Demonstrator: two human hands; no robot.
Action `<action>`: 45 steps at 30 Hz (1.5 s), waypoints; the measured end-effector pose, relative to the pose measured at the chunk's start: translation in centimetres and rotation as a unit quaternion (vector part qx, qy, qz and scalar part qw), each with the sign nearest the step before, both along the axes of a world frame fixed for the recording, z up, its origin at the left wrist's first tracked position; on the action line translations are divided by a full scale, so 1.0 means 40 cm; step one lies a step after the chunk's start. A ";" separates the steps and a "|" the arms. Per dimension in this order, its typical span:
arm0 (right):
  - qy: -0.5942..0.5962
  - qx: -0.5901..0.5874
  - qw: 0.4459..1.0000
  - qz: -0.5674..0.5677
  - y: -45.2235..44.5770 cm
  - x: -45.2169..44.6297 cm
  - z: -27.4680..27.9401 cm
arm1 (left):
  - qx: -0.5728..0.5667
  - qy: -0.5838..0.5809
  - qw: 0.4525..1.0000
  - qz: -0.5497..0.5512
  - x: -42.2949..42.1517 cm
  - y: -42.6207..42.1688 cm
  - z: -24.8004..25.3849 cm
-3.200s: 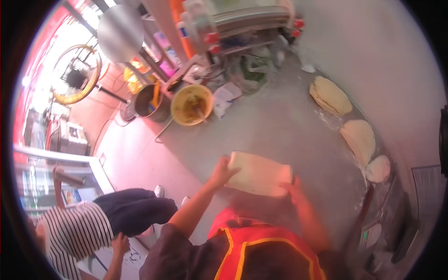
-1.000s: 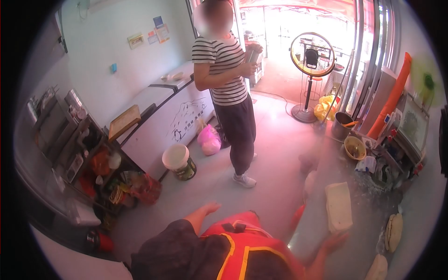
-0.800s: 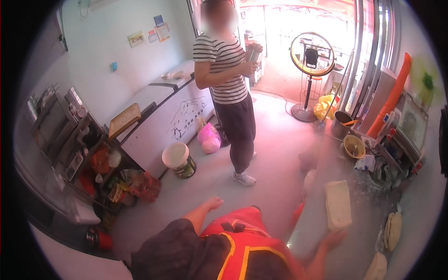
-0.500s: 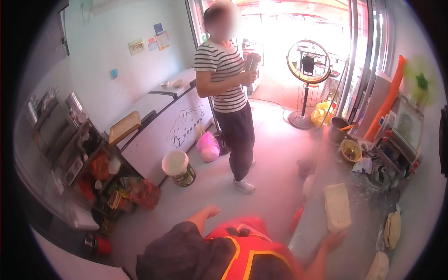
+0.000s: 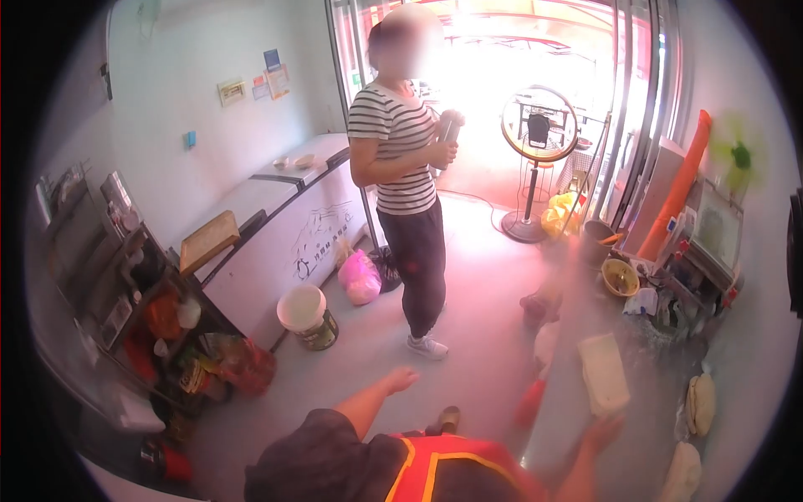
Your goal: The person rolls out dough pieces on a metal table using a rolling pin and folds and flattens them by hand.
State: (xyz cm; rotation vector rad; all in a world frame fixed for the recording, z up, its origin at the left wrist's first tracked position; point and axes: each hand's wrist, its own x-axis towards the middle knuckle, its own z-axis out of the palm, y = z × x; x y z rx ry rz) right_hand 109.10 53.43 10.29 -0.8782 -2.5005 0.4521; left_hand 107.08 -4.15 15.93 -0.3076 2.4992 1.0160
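Note:
A pale rectangular slab of what looks like dough (image 5: 604, 372) lies on the grey worktop on the right. My right hand (image 5: 604, 430) is at its near end, fingers extended against or just by the edge; I cannot tell whether they press on it. Over the floor, away from the worktop, my left hand (image 5: 401, 381) hangs with loosely stretched fingers and nothing visible in it. More pale folded pieces (image 5: 701, 406), perhaps dough too, rest along the wall side of the worktop. A red apron (image 5: 468, 448) with yellow trim covers my front.
Ahead stands a person (image 5: 406, 159) in a striped shirt holding something elongated. A white bucket (image 5: 306, 316) and pink bag (image 5: 360, 278) sit before the chest freezer (image 5: 276, 222). A ring light (image 5: 539, 134) stands by the doorway. A yellow bowl (image 5: 621, 277) is farther along the worktop.
The view has shifted slightly, and a shoe now shows below my apron. My left hand has moved a little to the right in view. My right hand stays at the slab.

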 end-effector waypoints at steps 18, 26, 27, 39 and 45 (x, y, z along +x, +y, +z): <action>0.002 0.023 1.000 -0.005 0.007 0.010 -0.039 | 0.002 -0.070 0.996 0.059 0.175 -0.228 -0.423; -0.016 0.011 1.000 -0.001 -0.017 0.013 0.008 | 0.052 -0.082 0.995 0.013 -0.022 0.012 -0.251; -0.014 0.013 1.000 0.000 -0.016 0.013 0.007 | 0.057 -0.082 0.995 -0.003 -0.030 0.014 -0.264; -0.014 -0.001 1.000 0.007 -0.020 0.014 0.012 | -0.102 -0.123 0.979 -0.126 -0.017 -0.158 -0.446; -0.023 -0.032 0.999 0.007 -0.004 0.016 -0.021 | -0.090 -0.024 0.994 -0.066 -0.060 -0.133 -0.325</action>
